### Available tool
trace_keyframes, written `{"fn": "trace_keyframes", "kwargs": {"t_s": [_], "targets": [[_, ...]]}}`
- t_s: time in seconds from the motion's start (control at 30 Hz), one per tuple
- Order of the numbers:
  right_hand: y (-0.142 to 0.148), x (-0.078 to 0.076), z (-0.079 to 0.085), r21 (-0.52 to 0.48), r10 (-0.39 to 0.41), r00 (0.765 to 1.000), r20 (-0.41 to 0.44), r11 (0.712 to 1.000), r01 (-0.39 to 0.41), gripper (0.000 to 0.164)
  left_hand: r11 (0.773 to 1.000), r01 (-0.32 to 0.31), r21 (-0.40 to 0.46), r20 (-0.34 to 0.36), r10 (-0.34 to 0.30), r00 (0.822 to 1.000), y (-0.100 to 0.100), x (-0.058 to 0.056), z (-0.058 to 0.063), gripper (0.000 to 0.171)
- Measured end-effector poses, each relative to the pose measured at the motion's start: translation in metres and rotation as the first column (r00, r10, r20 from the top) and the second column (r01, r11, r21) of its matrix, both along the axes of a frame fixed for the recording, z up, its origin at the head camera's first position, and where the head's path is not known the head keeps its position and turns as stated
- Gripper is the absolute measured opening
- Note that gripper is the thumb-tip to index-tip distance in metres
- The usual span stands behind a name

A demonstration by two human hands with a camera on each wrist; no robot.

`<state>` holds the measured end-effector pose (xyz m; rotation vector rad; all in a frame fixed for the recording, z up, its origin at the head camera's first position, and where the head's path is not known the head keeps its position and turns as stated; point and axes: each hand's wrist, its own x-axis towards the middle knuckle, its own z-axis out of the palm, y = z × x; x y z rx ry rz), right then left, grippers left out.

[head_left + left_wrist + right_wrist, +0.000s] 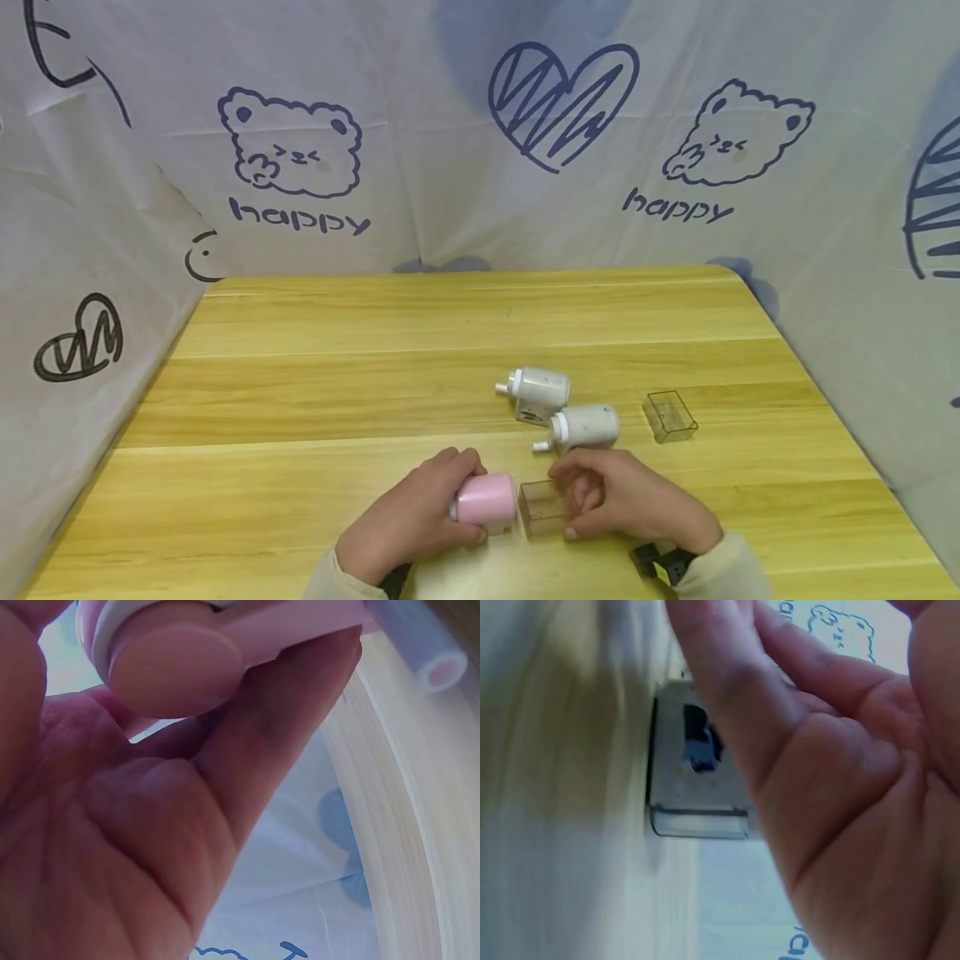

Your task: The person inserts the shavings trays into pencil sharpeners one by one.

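Observation:
My left hand [420, 508] grips a small pink bottle-shaped device [486, 500] by its sides. In the left wrist view the device shows a round pink end [176, 664] and a pale hollow tube [420, 645]. My right hand [622, 496] pinches a see-through brownish square box [542, 508] between thumb and forefinger, its other fingers curled in. The box's open side cannot be made out. Just beyond the right hand lies a grey bottle-shaped device [591, 425] with a white collar and spout. A greyish box-like part with a dark patch [699, 739] shows behind the right fingers.
A second grey bottle-shaped device [543, 388] lies behind the first, on a clear base. Farther right stands another see-through box [670, 417]. The wooden table [300, 400] ends at a white cloth [427, 167] with blue drawings.

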<state>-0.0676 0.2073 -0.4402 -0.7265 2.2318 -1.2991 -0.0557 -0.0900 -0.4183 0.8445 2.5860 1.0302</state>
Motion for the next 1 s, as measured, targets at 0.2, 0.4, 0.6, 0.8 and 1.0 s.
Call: {"fn": "trace_keyframes", "kwargs": {"t_s": [0.2, 0.4, 0.6, 0.8, 1.0], "targets": [[-0.008, 0.001, -0.002, 0.015, -0.029, 0.999, -0.035, 0.999, 0.029, 0.056, 1.0, 0.0, 0.003, 0.019, 0.0, 1.0, 0.0, -0.001, 0.0, 0.046], [-0.013, 0.001, -0.004, 0.026, -0.032, 0.995, -0.092, 0.999, 0.035, 0.056, 0.999, -0.008, 0.053, 0.024, 0.006, 1.0, 0.001, -0.001, -0.001, 0.056], [-0.015, 0.0, -0.008, 0.027, -0.032, 0.993, -0.118, 0.999, 0.036, 0.056, 0.999, 0.014, 0.05, 0.003, -0.014, 1.0, -0.001, 0.0, -0.001, 0.048], [-0.016, 0.001, -0.009, 0.025, -0.042, 0.992, -0.122, 0.999, 0.046, 0.055, 0.999, 0.024, 0.028, 0.0, -0.024, 1.0, -0.002, -0.001, -0.001, 0.045], [-0.018, 0.003, -0.007, 0.007, -0.049, 0.994, -0.101, 0.999, 0.05, 0.054, 0.999, 0.024, 0.034, 0.014, -0.024, 1.0, -0.002, -0.002, -0.002, 0.045]]}}
